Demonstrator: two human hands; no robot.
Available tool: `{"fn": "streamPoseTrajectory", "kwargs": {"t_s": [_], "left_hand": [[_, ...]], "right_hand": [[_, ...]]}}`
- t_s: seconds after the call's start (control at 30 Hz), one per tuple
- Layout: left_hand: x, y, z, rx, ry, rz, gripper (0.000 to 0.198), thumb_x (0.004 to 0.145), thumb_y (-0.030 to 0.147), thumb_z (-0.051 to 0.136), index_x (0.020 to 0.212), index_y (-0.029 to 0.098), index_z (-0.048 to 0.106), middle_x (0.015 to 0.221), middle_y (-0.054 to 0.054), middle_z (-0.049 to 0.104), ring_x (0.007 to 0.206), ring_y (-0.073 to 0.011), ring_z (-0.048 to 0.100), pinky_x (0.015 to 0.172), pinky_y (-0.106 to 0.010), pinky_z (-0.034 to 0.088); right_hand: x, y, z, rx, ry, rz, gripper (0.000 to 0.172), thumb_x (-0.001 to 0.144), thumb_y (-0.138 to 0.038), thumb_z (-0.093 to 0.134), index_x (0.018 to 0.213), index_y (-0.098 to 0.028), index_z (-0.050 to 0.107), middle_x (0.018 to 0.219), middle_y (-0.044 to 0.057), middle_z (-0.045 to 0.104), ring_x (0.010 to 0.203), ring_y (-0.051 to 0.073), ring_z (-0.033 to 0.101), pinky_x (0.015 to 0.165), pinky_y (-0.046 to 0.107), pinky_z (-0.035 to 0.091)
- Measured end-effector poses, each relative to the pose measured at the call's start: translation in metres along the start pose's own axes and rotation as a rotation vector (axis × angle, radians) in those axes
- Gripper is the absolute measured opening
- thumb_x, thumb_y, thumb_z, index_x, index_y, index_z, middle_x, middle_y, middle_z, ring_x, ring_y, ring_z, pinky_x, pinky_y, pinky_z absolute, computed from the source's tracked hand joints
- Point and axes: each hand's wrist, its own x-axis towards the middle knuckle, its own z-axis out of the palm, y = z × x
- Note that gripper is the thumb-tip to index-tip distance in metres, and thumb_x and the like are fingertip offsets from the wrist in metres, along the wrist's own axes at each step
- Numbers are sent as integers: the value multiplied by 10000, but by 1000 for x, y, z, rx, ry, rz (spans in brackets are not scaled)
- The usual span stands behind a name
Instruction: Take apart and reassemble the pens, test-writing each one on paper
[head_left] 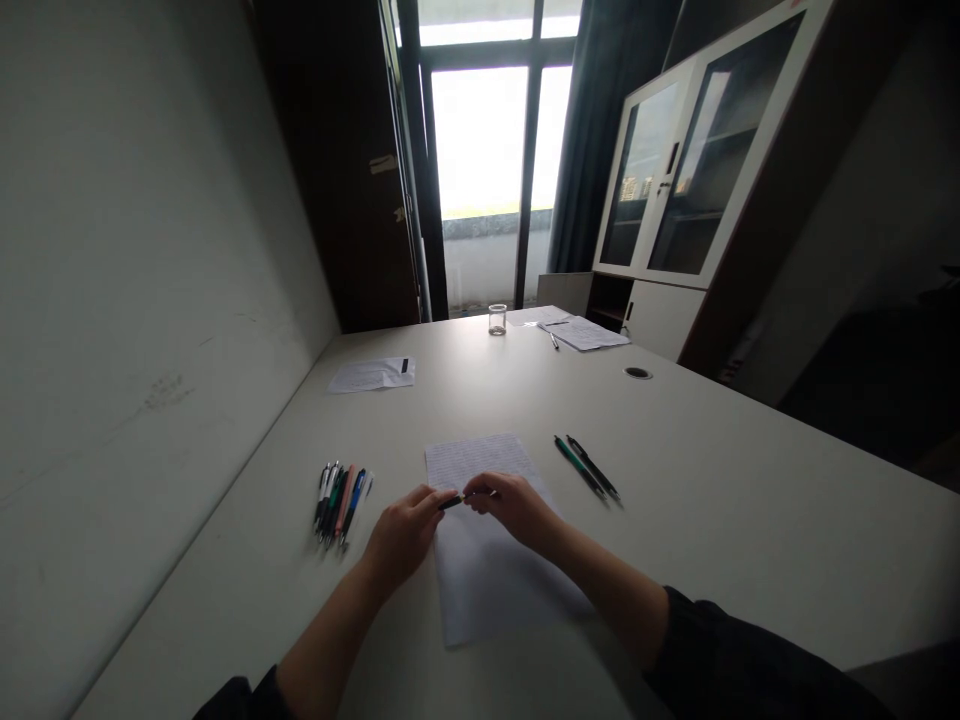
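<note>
Both hands meet over a lined sheet of paper on the white table. A dark pen is held level between them. My left hand pinches its left end. My right hand grips its right end with curled fingers. A bunch of several coloured pens lies to the left of the paper. Two dark pens lie side by side to its right.
A small glass jar stands at the far side, with papers and a pen beside it. Another sheet lies far left. A cable hole sits far right. A glass-door cabinet and a window stand behind.
</note>
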Motion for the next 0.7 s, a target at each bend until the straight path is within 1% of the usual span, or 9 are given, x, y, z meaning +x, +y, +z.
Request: {"fn": "streamPoseTrajectory", "kwargs": {"t_s": [0.1,0.23,0.4,0.57,0.7], "left_hand": [[0,-2,2,10,0,29,460,893,79,483,1282,313,558,1065,-22,641,852,-137,627,748,-223,491],[-2,-6,5,11,-15,54,581,851,-9,430,1314,328,529,1025,-15,614,772,-113,600,702,-208,489],[-3,-9,6,-4,-30,54,587,829,-35,395,1292,295,543,994,-26,579,749,-114,568,707,-218,483],[-2,-6,3,-2,-20,7,557,849,-19,383,1286,288,539,991,-29,560,754,-123,548,703,-219,471],[0,-8,1,20,42,-61,566,840,-20,373,1287,289,535,972,-26,545,770,-129,549,708,-215,460]], "right_hand": [[1,0,1,61,10,45,99,856,-219,621,902,-189,703,719,-1,691,666,134,636,654,241,487],[1,0,1,115,10,83,105,850,-252,624,880,-186,699,729,4,699,674,140,644,655,250,501],[1,-1,1,108,28,84,110,847,-267,627,873,-185,696,722,5,695,664,141,638,651,255,502],[1,1,-1,58,71,58,90,857,-240,626,892,-189,691,719,-3,683,664,135,626,653,246,488],[1,4,0,-56,75,-8,77,875,-216,621,899,-192,691,828,20,686,713,141,623,681,253,484]]}}
